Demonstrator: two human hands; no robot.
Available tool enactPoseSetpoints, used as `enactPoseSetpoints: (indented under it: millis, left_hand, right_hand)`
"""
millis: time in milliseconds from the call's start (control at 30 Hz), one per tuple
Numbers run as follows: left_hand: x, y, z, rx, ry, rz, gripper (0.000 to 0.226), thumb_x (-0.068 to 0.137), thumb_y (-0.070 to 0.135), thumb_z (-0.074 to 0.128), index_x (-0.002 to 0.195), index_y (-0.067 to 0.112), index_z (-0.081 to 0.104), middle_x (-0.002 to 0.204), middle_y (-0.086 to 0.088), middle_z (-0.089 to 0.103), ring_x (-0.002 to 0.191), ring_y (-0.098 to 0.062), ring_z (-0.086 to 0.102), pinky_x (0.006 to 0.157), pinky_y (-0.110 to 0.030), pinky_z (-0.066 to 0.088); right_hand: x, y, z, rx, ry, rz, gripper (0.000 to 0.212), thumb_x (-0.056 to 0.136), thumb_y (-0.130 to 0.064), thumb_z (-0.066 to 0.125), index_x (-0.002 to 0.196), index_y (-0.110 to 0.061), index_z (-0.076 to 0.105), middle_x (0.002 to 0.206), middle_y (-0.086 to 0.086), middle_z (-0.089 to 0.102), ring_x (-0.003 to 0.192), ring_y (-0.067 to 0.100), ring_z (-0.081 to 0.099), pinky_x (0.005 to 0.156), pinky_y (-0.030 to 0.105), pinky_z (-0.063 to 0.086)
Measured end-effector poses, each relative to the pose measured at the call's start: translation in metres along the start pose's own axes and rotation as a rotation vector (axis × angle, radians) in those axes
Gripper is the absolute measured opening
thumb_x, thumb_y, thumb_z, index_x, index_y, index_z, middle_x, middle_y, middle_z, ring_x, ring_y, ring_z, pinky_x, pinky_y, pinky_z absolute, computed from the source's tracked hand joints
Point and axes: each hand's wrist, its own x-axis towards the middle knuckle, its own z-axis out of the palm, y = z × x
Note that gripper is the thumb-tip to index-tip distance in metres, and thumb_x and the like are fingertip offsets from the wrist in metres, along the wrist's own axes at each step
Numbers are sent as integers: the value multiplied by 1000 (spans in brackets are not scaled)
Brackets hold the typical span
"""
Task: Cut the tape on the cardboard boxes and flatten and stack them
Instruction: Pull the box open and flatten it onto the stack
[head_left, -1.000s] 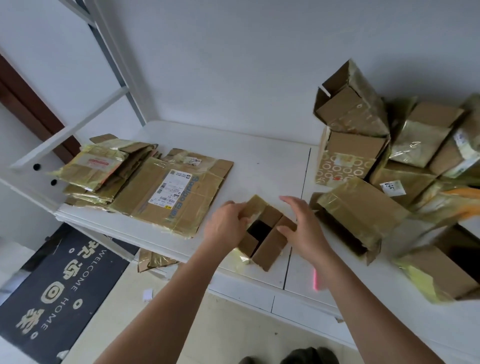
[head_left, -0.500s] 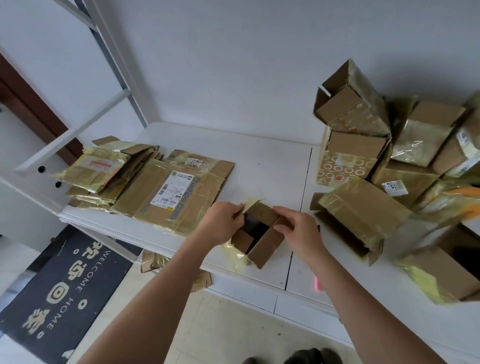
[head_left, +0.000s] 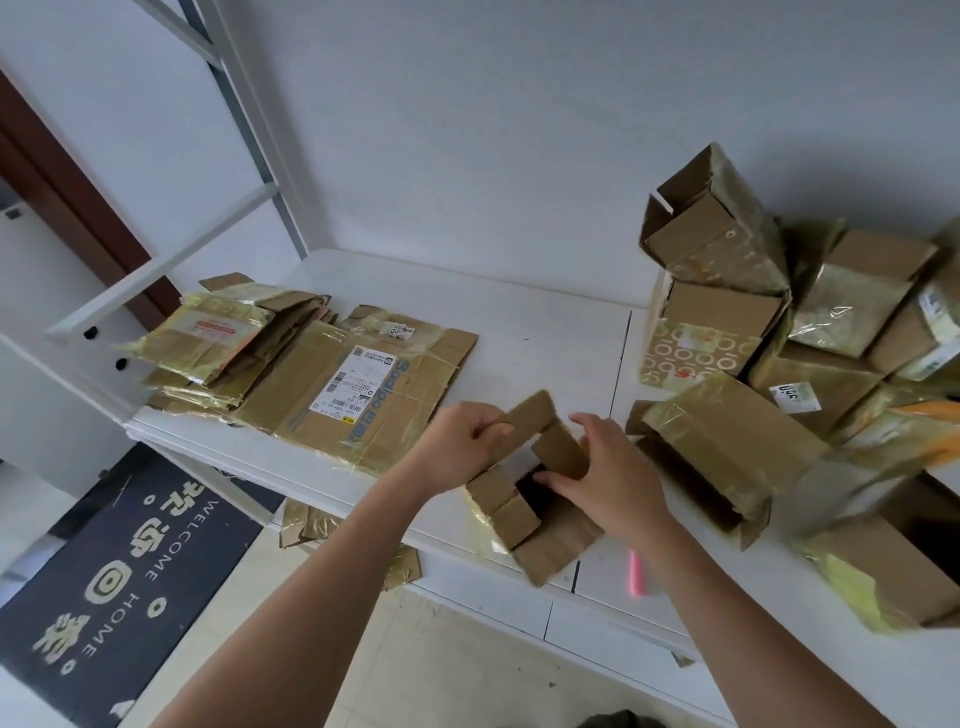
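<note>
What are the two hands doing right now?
Left hand: grips a flap of the small box.
Right hand: grips another flap of it.

Flattened stack (head_left: 311, 374) left on table (head_left: 545, 332), unflattened boxes (head_left: 779, 332) right

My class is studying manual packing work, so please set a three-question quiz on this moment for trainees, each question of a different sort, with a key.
1. True or false: the flattened boxes lie on the person's left side of the table.
2. Which hand grips the raised flap of the small box? A) left hand B) right hand C) neither
3. Fill in: the pink tool lies on the table beside the right ____.

Key: 1 true; 2 A; 3 forearm.
</note>
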Motion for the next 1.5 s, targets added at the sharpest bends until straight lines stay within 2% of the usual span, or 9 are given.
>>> enactPoseSetpoints:
  millis: [133,200,500,633,733,867,967,1100,1500]
  left_hand:
    - [0,2,2,86,169,-14,20,95,17,60,77,12,64,70,4,58,65,-8,50,64,-26,42]
    - [-4,-4,-2,127,331,-154,16,93,24,65,107,21,71,101,5,70,92,-13,62,81,-31,51]
    - [-27,-27,19,156,280,-416,78,81,47,72,143,25,31,134,-2,51,111,-25,54,78,-33,43]
    - [-29,-29,7,-206,335,-303,59,88,7,63,141,25,43,120,-1,54,83,-5,56,62,-20,52]
    - [-34,-32,-5,-552,379,-322,56,88,-15,45,129,20,61,118,-5,58,99,-21,61,84,-40,58]
    - [-48,-50,-5,-688,179,-582,49,82,-16,35,105,10,69,121,-10,61,99,-25,62,89,-41,57]
    - [-53,-66,5,-465,129,-706,20,89,6,53,100,-3,66,99,-12,68,80,-25,63,80,-41,58]
    - [-47,-67,30,163,90,-586,27,89,34,68,98,12,55,94,-2,59,84,-18,58,76,-35,52]
    - [-31,-73,52,219,147,-759,49,86,30,73,121,10,45,108,-4,56,104,-26,59,73,-35,46]
  right_hand:
    - [-7,-18,8,6,78,-127,44,95,-42,56,134,-23,48,97,-9,63,85,4,61,66,16,43]
    - [-11,-21,7,146,120,-137,16,101,-27,50,101,-19,63,65,-12,55,58,-2,56,50,12,35]
    - [-15,-31,4,120,261,-124,46,101,-15,47,62,-31,30,49,-12,38,43,7,49,52,6,37]
    - [-12,-28,-7,220,223,-197,30,102,-15,45,77,-31,47,58,-14,46,51,-1,52,49,17,33]
    - [-11,-21,-25,339,191,-313,35,99,-1,49,127,-18,62,86,-25,54,64,-17,54,57,4,39]
    - [-12,-5,-24,174,-218,-167,53,91,7,54,129,-30,63,125,-18,61,108,-12,55,83,2,40]
    - [-21,7,4,-3,-549,-65,54,91,1,52,129,-37,60,142,-26,45,129,2,45,88,10,41]
    - [-19,2,29,-106,-309,-122,47,100,-30,50,145,-43,40,129,-15,59,106,4,58,74,22,52]
    - [-11,-2,79,-519,-163,-95,53,98,-54,43,147,-39,33,124,0,40,115,20,40,79,33,44]
